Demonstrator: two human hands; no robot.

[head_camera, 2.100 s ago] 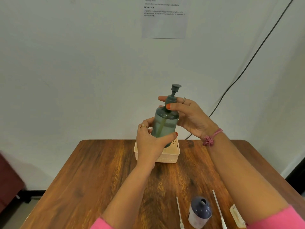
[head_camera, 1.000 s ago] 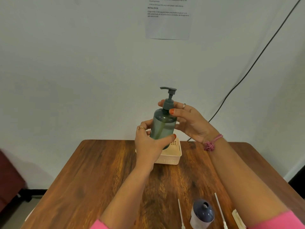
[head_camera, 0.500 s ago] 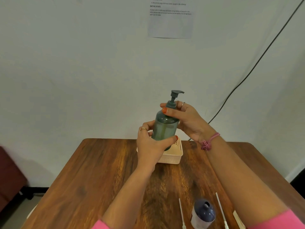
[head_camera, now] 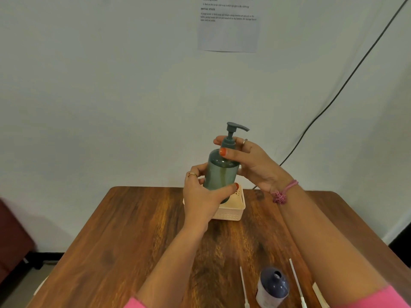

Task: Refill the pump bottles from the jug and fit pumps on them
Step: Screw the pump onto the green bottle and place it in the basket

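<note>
A translucent green pump bottle (head_camera: 220,172) is held upright in the air above the far end of the wooden table (head_camera: 133,230). My left hand (head_camera: 203,198) grips its lower body from the near side. My right hand (head_camera: 249,161) pinches the dark green pump collar (head_camera: 229,142) at the neck, thumb in front and fingers behind. The pump nozzle (head_camera: 239,126) points right. A second bottle (head_camera: 272,287), white with a dark blue open top and no pump, stands at the near edge.
A cream perforated basket (head_camera: 231,210) sits on the table just behind and below the held bottle. Two white pump tubes (head_camera: 243,285) (head_camera: 297,281) lie either side of the blue-topped bottle. A black cable (head_camera: 333,94) runs down the wall at right.
The pump nozzle has turned under my right hand, from pointing left to pointing right. The bottle has stayed raised in my left hand.
</note>
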